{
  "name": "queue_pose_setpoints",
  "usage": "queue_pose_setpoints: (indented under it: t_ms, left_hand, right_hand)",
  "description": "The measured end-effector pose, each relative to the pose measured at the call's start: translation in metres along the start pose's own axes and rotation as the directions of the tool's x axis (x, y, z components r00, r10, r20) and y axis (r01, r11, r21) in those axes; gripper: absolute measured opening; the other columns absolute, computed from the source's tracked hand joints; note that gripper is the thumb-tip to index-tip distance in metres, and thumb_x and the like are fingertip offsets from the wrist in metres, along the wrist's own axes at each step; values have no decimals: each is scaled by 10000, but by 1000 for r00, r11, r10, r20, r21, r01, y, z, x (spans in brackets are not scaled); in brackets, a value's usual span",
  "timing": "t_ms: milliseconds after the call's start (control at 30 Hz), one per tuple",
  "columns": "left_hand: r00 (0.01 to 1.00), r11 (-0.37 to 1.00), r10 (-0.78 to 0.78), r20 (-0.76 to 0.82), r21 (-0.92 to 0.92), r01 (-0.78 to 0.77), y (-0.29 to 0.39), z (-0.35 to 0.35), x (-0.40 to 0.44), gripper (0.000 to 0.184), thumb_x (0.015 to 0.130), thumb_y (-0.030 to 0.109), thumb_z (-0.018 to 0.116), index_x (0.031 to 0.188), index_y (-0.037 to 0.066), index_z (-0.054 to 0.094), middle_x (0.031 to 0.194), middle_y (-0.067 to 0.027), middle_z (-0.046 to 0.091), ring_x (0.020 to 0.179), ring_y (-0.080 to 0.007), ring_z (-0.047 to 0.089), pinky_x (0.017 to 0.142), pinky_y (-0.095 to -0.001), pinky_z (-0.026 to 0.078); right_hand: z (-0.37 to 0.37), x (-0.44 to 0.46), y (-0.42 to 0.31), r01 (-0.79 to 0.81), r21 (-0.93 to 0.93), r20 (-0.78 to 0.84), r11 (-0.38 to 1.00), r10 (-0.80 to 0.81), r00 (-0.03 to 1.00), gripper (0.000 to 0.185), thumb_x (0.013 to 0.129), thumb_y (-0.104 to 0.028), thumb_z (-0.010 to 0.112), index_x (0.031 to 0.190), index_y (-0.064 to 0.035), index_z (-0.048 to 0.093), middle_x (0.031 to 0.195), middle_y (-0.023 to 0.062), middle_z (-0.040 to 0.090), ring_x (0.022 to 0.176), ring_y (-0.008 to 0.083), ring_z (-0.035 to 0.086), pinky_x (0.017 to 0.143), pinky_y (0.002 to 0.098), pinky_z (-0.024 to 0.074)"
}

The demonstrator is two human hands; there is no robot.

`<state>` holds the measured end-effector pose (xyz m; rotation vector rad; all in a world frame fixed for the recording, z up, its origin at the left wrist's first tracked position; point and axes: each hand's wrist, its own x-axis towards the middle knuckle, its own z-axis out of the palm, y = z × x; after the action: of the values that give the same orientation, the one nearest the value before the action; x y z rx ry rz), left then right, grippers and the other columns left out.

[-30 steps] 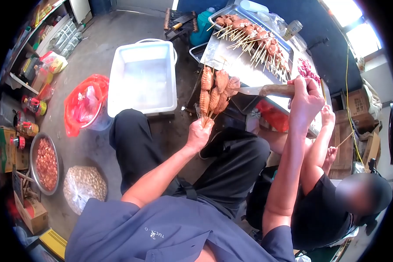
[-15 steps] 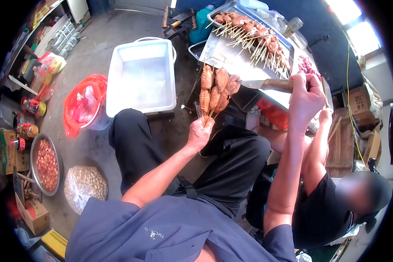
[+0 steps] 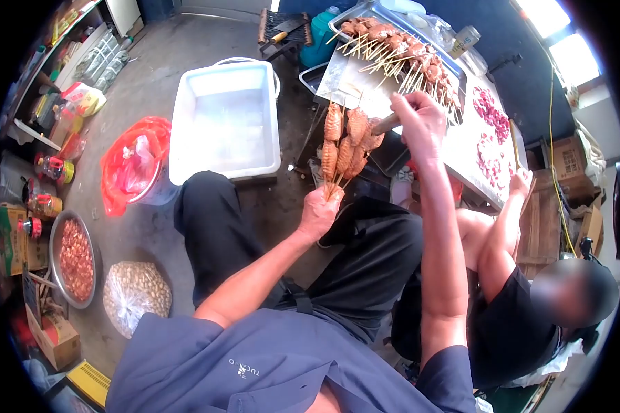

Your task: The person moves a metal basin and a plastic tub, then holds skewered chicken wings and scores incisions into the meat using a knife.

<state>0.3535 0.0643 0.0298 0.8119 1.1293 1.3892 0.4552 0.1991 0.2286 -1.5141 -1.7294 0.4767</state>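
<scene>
Skewered meat (image 3: pixel 346 141): bunched right of white tub (image 3: pixel 224 134), sticks (image 3: pixel 333 186) clenched in left hand (image 3: pixel 321 210). Handled tool (image 3: pixel 386 124): farther right of tub, pinched by right hand (image 3: pixel 420 125), end near meat, contact unclear. Step, seemingly: working meat with tool; next move calls for steady left grip. Shirt (image 3: pixel 207 361), below tub: "TUC…O", upside down. Can (image 3: pixel 466 40), upper right of tub: label illegible.

I count one bundle of wings (image 3: pixel 344 153) in the centre; one white tub (image 3: pixel 224 127), upper left of centre; one steel bowl (image 3: pixel 97 267), one clear bag (image 3: pixel 138 294), lower left; two pink meat heaps (image 3: pixel 491 113), one can (image 3: pixel 466 41), upper right.
</scene>
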Motion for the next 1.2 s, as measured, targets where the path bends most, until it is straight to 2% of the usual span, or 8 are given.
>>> queue_pose_setpoints:
  t_ms: [200, 300, 433, 500, 633, 800, 1067, 1200]
  left_hand:
    - [999, 997, 38, 35, 72, -40, -3, -2, 0, 105, 914, 86, 558, 830, 34, 592, 654, 39, 512, 583, -45, 451, 534, -212, 376]
    - [999, 999, 40, 33, 35, -41, -3, 0, 1, 107, 915, 85, 552, 831, 32, 591, 654, 39, 512, 583, -44, 451, 535, -212, 375]
    - [998, 997, 51, 30, 51, -53, -3, -1, 0, 106, 915, 83, 551, 831, 31, 591, 654, 41, 512, 584, -43, 450, 536, -211, 371]
    - [997, 996, 66, 31, 60, -67, -6, -2, 3, 108, 915, 84, 554, 828, 31, 590, 654, 42, 511, 585, -42, 449, 535, -210, 371]
    - [999, 999, 29, 23, 45, -31, -1, -1, 0, 113, 919, 88, 557, 824, 33, 585, 652, 46, 503, 585, -41, 447, 534, -209, 371]
    - [1000, 1000, -5, 22, 7, 5, -1, 1, 0, 112, 923, 88, 552, 827, 37, 580, 648, 48, 492, 580, -42, 440, 531, -214, 372]
    - [1000, 998, 19, 22, 62, -20, -3, -1, 4, 122, 918, 85, 558, 805, 42, 567, 647, 44, 496, 578, -44, 440, 536, -216, 371]
    - [1000, 1000, -7, 18, 8, 7, -4, 0, 3, 116, 919, 86, 558, 812, 43, 573, 650, 44, 500, 583, -43, 442, 535, -214, 370]
  right_hand:
    - [2, -16, 7, -23, 113, -2, 993, 23, 1000, 293, 785, -289, 750, 837, -11, 671, 659, 23, 621, 622, 82, 550, 618, 248, 458]
    - [1, -24, 14, 53, 218, 132, 975, -84, 988, 286, 777, -187, 784, 959, -48, 612, 775, -21, 576, 690, 50, 516, 634, 208, 445]
    - [11, -34, 20, -40, 314, 195, 948, -24, 981, 253, 784, -185, 776, 920, -49, 612, 739, -25, 573, 672, 47, 512, 627, 211, 443]
    - [11, -36, 18, -62, 193, 154, 979, 32, 988, 220, 792, -190, 758, 881, -46, 617, 694, -34, 563, 644, 45, 504, 614, 218, 443]
    - [-6, -41, 6, 44, 239, -33, 970, -38, 999, 156, 803, -157, 723, 803, -38, 623, 658, -36, 569, 588, 42, 500, 561, 211, 427]
    - [-23, -51, -15, 6, 356, -84, 935, 26, 996, 104, 796, -92, 705, 766, -35, 623, 599, -66, 538, 530, 7, 462, 479, 180, 360]
    - [15, -44, 23, 38, 173, -57, 984, -28, 998, 82, 790, -107, 679, 786, -42, 630, 648, -40, 561, 552, 38, 487, 518, 191, 404]
    - [-13, -58, -2, -62, 397, -73, 916, 99, 992, 107, 797, -109, 701, 796, -40, 619, 658, -28, 578, 500, 38, 494, 436, 188, 393]
